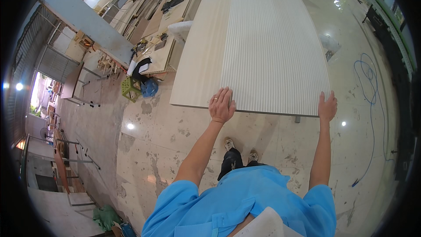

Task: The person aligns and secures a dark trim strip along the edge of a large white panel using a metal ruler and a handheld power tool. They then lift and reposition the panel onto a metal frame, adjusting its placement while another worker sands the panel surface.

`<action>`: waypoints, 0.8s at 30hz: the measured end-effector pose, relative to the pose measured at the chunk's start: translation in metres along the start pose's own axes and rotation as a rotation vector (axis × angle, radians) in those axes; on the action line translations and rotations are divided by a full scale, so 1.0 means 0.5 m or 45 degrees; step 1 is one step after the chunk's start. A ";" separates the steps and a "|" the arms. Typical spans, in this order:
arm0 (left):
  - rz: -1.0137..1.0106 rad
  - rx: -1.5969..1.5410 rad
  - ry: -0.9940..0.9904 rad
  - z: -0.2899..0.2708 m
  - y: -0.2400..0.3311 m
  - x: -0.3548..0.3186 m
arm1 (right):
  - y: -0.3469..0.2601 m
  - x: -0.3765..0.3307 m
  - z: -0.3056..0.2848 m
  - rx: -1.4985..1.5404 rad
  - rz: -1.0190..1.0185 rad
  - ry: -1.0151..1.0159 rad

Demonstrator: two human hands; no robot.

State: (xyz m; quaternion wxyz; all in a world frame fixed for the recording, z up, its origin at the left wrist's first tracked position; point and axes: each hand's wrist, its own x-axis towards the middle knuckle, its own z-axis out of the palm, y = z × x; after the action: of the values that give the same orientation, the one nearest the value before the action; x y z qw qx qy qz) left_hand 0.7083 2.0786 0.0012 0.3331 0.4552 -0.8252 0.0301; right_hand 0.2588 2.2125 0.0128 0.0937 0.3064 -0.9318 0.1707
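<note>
A long pale board [197, 61] stretches away in front of me, smooth on its left part and finely ribbed lengthwise on its right. My left hand [222, 105] rests on its near edge, close to where the ribbing starts. Its fingers lie flat on the top face, with a ring on one of them. At the near right corner, my right hand [327, 106] grips the edge, thumb on the ribbed face and fingers along the side. What is under the board is mostly hidden; a short grey leg end [297, 119] shows below the near edge.
Left of the board stands a workbench [158, 60] strewn with tools and a dark cloth, with a green plastic stool [130, 88] and blue bag [149, 87] beside it. A blue hose [373, 101] lies coiled on the right floor. Metal-legged tables [72, 81] stand far left.
</note>
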 end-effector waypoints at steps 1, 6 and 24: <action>0.001 0.001 0.002 0.000 0.000 0.000 | 0.000 0.000 -0.001 0.018 0.002 -0.007; 0.008 -0.013 0.013 0.000 -0.001 -0.001 | -0.003 0.001 -0.002 0.034 0.007 -0.017; 0.014 -0.044 0.023 -0.002 0.001 0.001 | 0.003 0.000 0.005 0.031 -0.022 0.032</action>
State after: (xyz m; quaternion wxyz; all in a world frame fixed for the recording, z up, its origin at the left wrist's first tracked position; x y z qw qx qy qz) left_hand 0.7084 2.0788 0.0025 0.3483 0.4445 -0.8250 0.0217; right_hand 0.2580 2.2126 0.0099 0.1030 0.3135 -0.9257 0.1849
